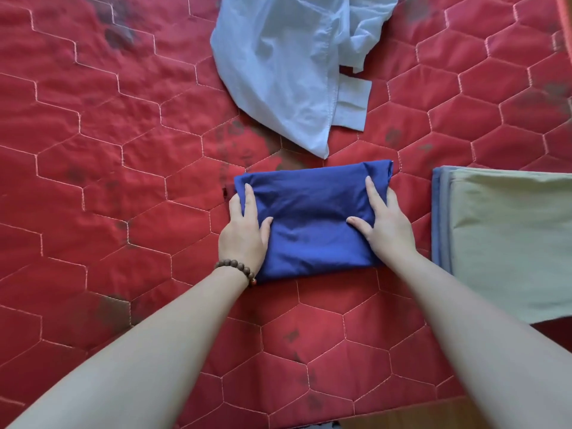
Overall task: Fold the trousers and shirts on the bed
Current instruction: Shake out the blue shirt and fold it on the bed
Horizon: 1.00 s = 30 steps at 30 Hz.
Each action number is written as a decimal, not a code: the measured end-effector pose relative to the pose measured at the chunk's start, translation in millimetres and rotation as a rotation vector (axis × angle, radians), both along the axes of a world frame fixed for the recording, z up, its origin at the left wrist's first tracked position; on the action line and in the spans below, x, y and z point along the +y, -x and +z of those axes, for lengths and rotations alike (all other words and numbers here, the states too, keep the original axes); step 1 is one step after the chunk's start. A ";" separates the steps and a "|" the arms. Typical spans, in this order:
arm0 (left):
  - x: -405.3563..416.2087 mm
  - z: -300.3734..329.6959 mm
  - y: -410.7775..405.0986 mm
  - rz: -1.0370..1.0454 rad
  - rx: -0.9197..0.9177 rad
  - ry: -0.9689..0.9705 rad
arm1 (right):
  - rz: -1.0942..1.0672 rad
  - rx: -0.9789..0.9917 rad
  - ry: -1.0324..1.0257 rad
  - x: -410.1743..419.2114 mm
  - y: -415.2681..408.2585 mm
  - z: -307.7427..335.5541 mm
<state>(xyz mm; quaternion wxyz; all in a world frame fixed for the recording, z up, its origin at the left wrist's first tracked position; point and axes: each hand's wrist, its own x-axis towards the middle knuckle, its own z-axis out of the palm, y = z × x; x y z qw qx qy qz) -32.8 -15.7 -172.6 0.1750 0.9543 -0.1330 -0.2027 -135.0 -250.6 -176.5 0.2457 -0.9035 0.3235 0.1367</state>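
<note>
Seen from the head camera, a dark blue garment [312, 221] lies folded into a compact rectangle on the bed [108, 168], which is covered by a red quilted spread stitched in long hexagons and marked with dark smudges. The left hand [244, 226] lies flat on the left end of the blue bundle, its fingers straight and pointing toward the far side, the thumb spread inward across the cloth; nothing is pinched, it simply presses down. A beaded bracelet [236, 270] circles that wrist. The right hand [382, 219] mirrors it on the right end of the bundle, fingers straight and laid along the right edge, thumb angled inward, likewise pressing rather than gripping. Both bare forearms reach in from the near edge of the view.

Farther away, just beyond the blue bundle, a pale blue shirt [288, 66] lies loose and crumpled, its lowest corner ending close to the bundle's far edge without touching it. To the right, near the bundle but apart from it, sits a stack of folded clothes [507, 239], a pale green piece on top and bluish layers showing along its left edge.
</note>
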 end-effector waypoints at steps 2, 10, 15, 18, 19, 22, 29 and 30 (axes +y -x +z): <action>3.1 2.5 2.3 -0.008 0.014 0.013 | 0.019 0.005 -0.007 3.8 0.9 0.6; -2.5 22.8 1.4 -0.090 -0.328 0.074 | 0.108 -0.399 0.479 51.1 -22.8 21.3; -27.3 3.0 10.4 -0.416 -0.256 0.028 | 0.440 -0.367 0.309 110.0 -46.6 -12.1; -19.6 -18.2 8.7 -0.389 -0.201 -0.045 | 0.469 -0.243 0.330 108.7 -45.0 -29.9; -18.6 -23.1 9.1 -0.379 -0.228 -0.064 | 0.489 -0.223 0.339 103.3 -44.3 -33.2; -20.3 -31.3 10.9 -0.393 -0.232 -0.130 | 0.584 -0.175 0.353 76.2 -36.3 -39.0; -19.3 -41.2 10.6 -0.383 -0.208 -0.165 | 0.384 -0.049 0.415 4.3 -16.5 -39.8; -19.5 -42.3 10.3 -0.382 -0.209 -0.165 | 0.360 -0.046 0.385 3.4 -16.2 -39.1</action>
